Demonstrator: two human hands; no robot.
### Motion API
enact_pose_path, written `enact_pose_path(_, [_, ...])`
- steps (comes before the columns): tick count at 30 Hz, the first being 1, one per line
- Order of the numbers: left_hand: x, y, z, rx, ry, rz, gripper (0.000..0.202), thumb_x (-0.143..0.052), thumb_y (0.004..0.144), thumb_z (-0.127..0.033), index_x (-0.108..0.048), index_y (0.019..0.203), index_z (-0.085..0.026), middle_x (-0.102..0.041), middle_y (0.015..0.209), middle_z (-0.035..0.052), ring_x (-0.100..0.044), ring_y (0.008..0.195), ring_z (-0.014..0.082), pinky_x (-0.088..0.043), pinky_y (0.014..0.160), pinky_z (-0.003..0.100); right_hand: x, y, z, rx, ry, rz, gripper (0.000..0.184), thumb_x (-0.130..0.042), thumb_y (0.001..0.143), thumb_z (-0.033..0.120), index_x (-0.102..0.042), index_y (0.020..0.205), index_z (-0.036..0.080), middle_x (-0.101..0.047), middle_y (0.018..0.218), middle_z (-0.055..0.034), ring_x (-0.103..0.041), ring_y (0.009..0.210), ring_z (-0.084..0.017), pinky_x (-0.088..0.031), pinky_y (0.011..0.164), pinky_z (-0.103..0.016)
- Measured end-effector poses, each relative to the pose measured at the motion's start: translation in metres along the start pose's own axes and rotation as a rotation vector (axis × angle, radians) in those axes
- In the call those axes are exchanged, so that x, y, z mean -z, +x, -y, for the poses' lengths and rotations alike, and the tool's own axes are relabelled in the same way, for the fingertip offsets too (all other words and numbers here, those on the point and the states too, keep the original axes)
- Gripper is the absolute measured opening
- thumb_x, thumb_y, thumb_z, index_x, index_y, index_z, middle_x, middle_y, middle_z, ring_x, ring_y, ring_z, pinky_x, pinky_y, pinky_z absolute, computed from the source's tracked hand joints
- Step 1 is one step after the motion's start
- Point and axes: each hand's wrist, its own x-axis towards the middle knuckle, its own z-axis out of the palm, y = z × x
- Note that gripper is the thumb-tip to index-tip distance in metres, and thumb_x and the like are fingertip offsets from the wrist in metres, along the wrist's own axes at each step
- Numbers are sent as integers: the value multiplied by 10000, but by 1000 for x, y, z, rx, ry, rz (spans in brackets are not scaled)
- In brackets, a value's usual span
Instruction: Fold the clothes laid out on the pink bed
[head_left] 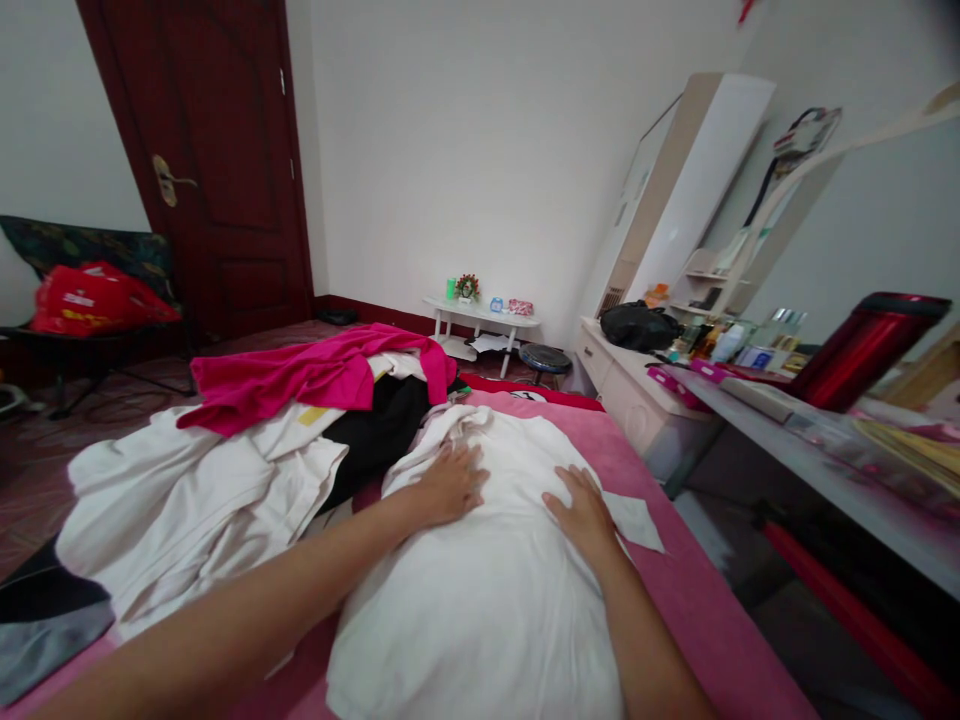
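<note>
A white garment (487,580) lies spread on a pink bed (675,590) in front of me. My left hand (454,480) rests flat on its upper left part, fingers stretched out. My right hand (585,505) lies flat on its upper right part, fingers together and extended. Neither hand grips anything. To the left is a heap of clothes: a magenta garment (300,375) on top, white pieces (187,490) under it and a black piece (382,430) beside my left hand.
A white desk (825,470) along the right holds a red flask (862,350), a black bag (637,325) and several bottles. A small white table (480,315) stands at the far wall. A dark red door (217,170) and a chair with a red bag (90,300) are on the left.
</note>
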Motion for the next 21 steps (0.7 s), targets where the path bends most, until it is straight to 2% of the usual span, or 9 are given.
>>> enact_pose_path(3, [-4, -42, -14, -48, 17, 113, 541, -399, 939, -423, -370, 1431, -199, -262, 1523, 173, -188, 1409, 353, -204, 1112, 546, 2, -5, 7, 79, -127, 38, 476, -513, 847, 354, -588, 1258, 126, -520, 1354, -155, -405, 1308, -301, -287, 1103, -425])
enact_pose_path(6, [10, -83, -29, -75, 4, 203, 601, -395, 930, -462, -288, 1471, -224, -171, 1549, 165, -137, 1415, 368, -188, 1112, 569, 3, -9, 14, 116, -202, 7, 428, -498, 862, 353, -617, 1223, 156, -547, 1331, -126, -424, 1287, -299, -287, 1096, -435])
enact_pose_path(9, [28, -119, -41, -125, -89, 245, 659, -507, 876, -434, -290, 1472, -254, -189, 1552, 128, -168, 1414, 351, -185, 1133, 546, 2, -10, 16, 130, -218, -18, 411, -485, 870, 346, -624, 1207, 156, -563, 1312, -123, -439, 1271, -291, -295, 1087, -433])
enact_pose_path(11, [39, -134, -40, -127, -190, 240, 588, -570, 837, -407, -432, 1397, -293, -323, 1515, 77, -298, 1381, 313, -252, 1138, 472, 1, -10, 16, 139, -217, -30, 399, -485, 871, 341, -632, 1193, 158, -570, 1303, -123, -443, 1265, -289, -298, 1082, -434])
enact_pose_path(12, [43, -139, -35, -100, -235, 210, 494, -580, 829, -372, -529, 1316, -304, -399, 1476, 55, -376, 1342, 288, -308, 1121, 426, 0, -11, 16, 142, -217, -38, 395, -485, 871, 338, -634, 1190, 159, -571, 1301, -123, -446, 1262, -288, -299, 1081, -433])
enact_pose_path(14, [50, -140, -20, 12, -281, 68, 346, -545, 831, -265, -640, 1164, -283, -489, 1405, 48, -472, 1269, 249, -386, 1068, 362, -1, -11, 15, 144, -219, -57, 390, -481, 874, 333, -636, 1186, 157, -574, 1296, -124, -451, 1256, -287, -302, 1077, -432])
enact_pose_path(17, [55, -128, 10, 213, -217, -179, 426, -460, 817, -135, -586, 1216, -213, -525, 1339, 100, -511, 1211, 236, -406, 1030, 369, -2, -11, 16, 157, -225, -74, 384, -472, 881, 332, -638, 1178, 154, -582, 1285, -123, -461, 1243, -285, -307, 1074, -430])
enact_pose_path(19, [54, -117, 25, 339, -142, -196, 473, -458, 804, -116, -530, 1266, -188, -576, 1246, 114, -563, 1124, 233, -434, 975, 365, -2, -11, 16, 168, -225, -83, 374, -468, 883, 327, -642, 1166, 156, -590, 1274, -117, -469, 1234, -281, -310, 1072, -427])
enact_pose_path(21, [51, -106, 31, 441, -64, -144, 447, -486, 794, -131, -541, 1235, -184, -609, 1169, 115, -599, 1049, 235, -455, 909, 346, -2, -11, 16, 172, -220, -93, 364, -466, 883, 319, -645, 1156, 159, -597, 1266, -109, -475, 1228, -277, -314, 1069, -423])
